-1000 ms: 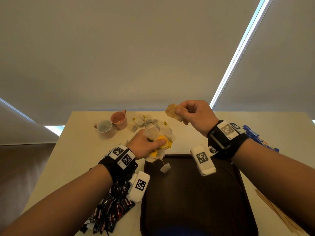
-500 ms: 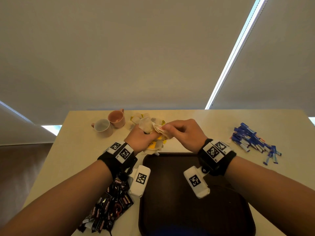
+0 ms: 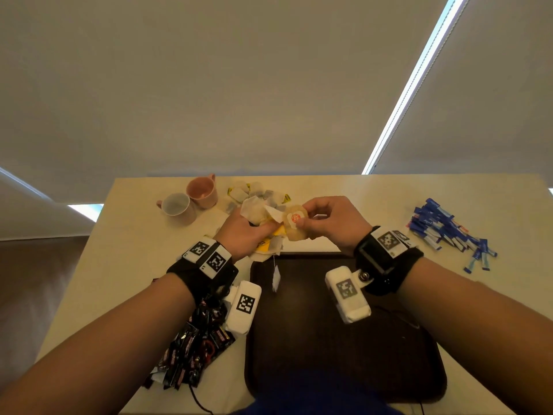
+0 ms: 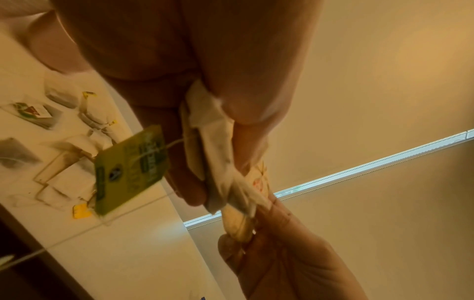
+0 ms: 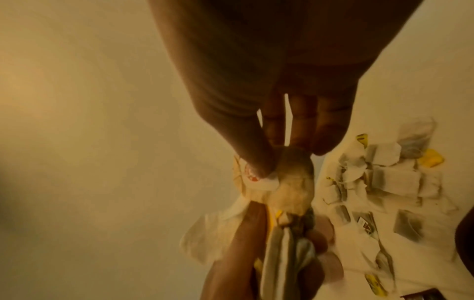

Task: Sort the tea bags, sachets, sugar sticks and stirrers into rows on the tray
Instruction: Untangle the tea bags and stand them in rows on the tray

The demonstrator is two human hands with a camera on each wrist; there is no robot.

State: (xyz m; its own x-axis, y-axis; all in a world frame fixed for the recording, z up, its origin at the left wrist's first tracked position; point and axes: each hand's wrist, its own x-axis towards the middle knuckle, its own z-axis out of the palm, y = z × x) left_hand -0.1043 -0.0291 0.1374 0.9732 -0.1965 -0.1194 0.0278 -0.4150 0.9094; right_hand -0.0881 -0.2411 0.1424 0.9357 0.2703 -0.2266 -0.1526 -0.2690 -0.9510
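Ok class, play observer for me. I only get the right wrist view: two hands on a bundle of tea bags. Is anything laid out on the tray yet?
Observer: No. In the head view I see nothing sorted on the dark tray; only a white tag dangles on a string over its far edge.
Operator: Where is the sugar?
Observer: The blue sugar sticks lie heaped on the table, right of the tray.
Operator: Anything else hanging?
Observer: Yes. The left wrist view shows a green tag on a string from the left hand's bundle.

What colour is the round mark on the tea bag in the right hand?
Red-orange, on the pale tea bag pinched by the right hand; clearest in the head view.
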